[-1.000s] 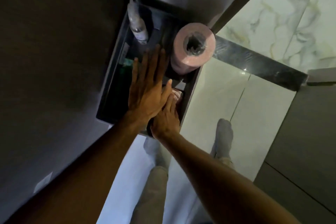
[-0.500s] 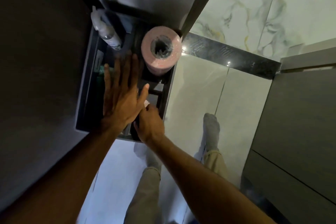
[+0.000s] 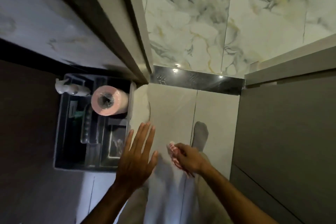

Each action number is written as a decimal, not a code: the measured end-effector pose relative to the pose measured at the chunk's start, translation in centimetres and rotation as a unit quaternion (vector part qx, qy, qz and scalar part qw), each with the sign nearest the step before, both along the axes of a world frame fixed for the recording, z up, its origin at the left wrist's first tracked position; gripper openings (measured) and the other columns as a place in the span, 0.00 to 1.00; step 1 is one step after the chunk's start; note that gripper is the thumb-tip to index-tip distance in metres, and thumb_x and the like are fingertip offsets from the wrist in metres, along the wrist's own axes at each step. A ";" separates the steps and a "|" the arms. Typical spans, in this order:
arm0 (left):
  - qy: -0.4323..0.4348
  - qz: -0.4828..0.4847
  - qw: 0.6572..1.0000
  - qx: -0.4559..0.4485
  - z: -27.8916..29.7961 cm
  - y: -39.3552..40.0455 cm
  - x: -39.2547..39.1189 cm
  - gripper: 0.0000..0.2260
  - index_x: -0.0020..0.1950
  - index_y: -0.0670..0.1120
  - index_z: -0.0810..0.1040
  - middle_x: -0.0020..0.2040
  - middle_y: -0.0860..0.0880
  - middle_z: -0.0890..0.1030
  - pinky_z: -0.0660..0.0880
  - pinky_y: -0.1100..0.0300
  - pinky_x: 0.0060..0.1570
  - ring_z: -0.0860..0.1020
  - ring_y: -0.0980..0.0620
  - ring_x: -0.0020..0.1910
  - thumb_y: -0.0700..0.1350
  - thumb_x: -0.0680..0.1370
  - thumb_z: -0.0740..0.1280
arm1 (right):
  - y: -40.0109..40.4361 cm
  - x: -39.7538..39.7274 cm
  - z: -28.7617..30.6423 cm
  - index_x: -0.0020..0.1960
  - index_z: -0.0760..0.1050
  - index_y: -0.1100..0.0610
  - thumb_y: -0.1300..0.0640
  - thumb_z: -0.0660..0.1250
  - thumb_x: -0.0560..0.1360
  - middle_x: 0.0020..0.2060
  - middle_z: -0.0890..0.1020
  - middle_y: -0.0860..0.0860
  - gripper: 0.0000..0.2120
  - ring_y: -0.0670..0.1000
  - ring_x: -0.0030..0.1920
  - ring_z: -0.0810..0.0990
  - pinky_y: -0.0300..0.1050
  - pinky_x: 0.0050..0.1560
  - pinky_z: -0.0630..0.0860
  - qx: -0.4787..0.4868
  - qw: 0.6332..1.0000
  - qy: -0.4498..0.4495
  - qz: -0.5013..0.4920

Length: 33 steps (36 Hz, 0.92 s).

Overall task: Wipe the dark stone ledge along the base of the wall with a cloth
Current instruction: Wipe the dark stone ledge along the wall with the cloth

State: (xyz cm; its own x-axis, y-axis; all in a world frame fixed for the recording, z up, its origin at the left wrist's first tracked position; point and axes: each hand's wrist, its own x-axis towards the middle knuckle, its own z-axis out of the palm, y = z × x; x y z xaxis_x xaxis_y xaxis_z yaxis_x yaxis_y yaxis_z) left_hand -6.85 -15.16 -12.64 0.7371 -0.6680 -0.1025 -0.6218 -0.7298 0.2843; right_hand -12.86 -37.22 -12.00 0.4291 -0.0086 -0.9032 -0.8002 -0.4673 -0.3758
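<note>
The dark polished stone ledge [image 3: 198,81] runs along the base of the marble wall, far ahead of both hands. My right hand [image 3: 189,158] is closed on a red-and-white striped cloth [image 3: 175,154], held in the air above the pale floor tiles. My left hand [image 3: 137,156] is flat with fingers spread, hovering beside the right edge of the dark caddy [image 3: 60,132] and holding nothing.
The caddy holds a pink paper roll [image 3: 109,101] and a white spray bottle [image 3: 71,88]. A door frame edge [image 3: 116,29] slants down to the ledge's left end. A grey cabinet [image 3: 283,132] stands at the right. My socked foot [image 3: 200,135] is on the tiles.
Both hands have come out of the caddy and moved right, over the floor. My right hand now holds the striped cloth in plain view. The view has swung toward the ledge.
</note>
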 end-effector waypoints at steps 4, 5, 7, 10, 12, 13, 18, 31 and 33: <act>0.103 0.030 0.991 0.081 -2.4 -5.9 -1.0 0.30 0.84 0.40 0.69 0.84 0.38 0.68 0.70 0.34 0.79 0.69 0.36 0.82 0.55 0.86 0.56 | -5.7 0.3 -3.1 0.78 0.75 0.55 0.57 0.64 0.88 0.74 0.81 0.52 0.19 0.54 0.73 0.81 0.20 0.57 0.71 -0.080 0.987 -0.036 -0.132; 0.141 0.038 0.984 0.103 -3.5 -7.3 -1.0 0.30 0.85 0.41 0.67 0.85 0.38 0.66 0.70 0.33 0.79 0.67 0.35 0.84 0.56 0.86 0.53 | -7.1 0.7 -4.3 0.81 0.72 0.55 0.57 0.64 0.88 0.77 0.78 0.51 0.22 0.54 0.76 0.78 0.27 0.64 0.72 -0.091 0.985 -0.052 -0.134; 0.190 0.038 0.972 0.135 -6.2 -9.8 -0.4 0.32 0.87 0.42 0.62 0.87 0.39 0.59 0.63 0.33 0.83 0.59 0.36 0.87 0.59 0.87 0.47 | -9.6 2.0 -7.1 0.84 0.67 0.53 0.58 0.64 0.87 0.78 0.76 0.52 0.25 0.55 0.76 0.77 0.43 0.74 0.74 -0.108 0.985 -0.070 -0.119; 0.174 0.052 0.977 0.114 -11.4 -13.2 0.6 0.30 0.82 0.39 0.71 0.83 0.35 0.70 0.71 0.30 0.77 0.70 0.33 0.82 0.56 0.86 0.53 | -11.4 4.6 -11.6 0.86 0.63 0.49 0.54 0.60 0.89 0.81 0.73 0.48 0.25 0.55 0.81 0.73 0.47 0.81 0.69 -0.107 0.978 -0.099 -0.150; 0.152 0.059 0.980 0.111 -15.6 -15.0 1.4 0.30 0.81 0.39 0.73 0.81 0.35 0.72 0.72 0.31 0.77 0.71 0.34 0.81 0.56 0.86 0.54 | -11.5 6.3 -15.2 0.86 0.63 0.48 0.52 0.61 0.90 0.84 0.69 0.45 0.25 0.52 0.84 0.69 0.43 0.82 0.63 -0.102 0.966 -0.120 -0.203; 0.149 0.054 0.980 0.124 -17.8 -15.6 1.8 0.31 0.84 0.40 0.69 0.84 0.36 0.68 0.66 0.33 0.81 0.67 0.35 0.84 0.57 0.87 0.51 | -11.4 7.3 -17.0 0.85 0.66 0.50 0.53 0.64 0.88 0.83 0.71 0.46 0.26 0.52 0.83 0.70 0.48 0.84 0.65 -0.111 0.962 -0.135 -0.211; 0.164 0.068 0.975 0.133 -30.0 -16.4 4.7 0.34 0.89 0.45 0.56 0.90 0.41 0.53 0.43 0.40 0.88 0.51 0.41 0.89 0.63 0.88 0.41 | -10.1 11.5 -26.6 0.85 0.64 0.49 0.45 0.54 0.90 0.83 0.70 0.47 0.25 0.50 0.83 0.70 0.45 0.84 0.65 -0.092 0.945 -0.173 -0.264; 0.017 0.114 0.990 0.082 -50.4 -13.5 9.7 0.33 0.88 0.42 0.60 0.88 0.38 0.58 0.55 0.33 0.86 0.57 0.36 0.88 0.57 0.86 0.55 | -10.0 15.0 -48.0 0.80 0.73 0.64 0.64 0.71 0.82 0.80 0.73 0.64 0.27 0.65 0.80 0.74 0.59 0.76 0.76 -0.338 0.832 -0.440 0.024; -0.014 0.116 0.992 0.057 -51.4 -13.1 9.5 0.32 0.88 0.43 0.60 0.89 0.39 0.58 0.51 0.37 0.87 0.56 0.38 0.89 0.56 0.87 0.55 | -11.0 16.5 -49.6 0.83 0.70 0.60 0.60 0.69 0.82 0.83 0.69 0.62 0.29 0.61 0.84 0.66 0.59 0.81 0.71 -0.344 0.818 -0.460 0.024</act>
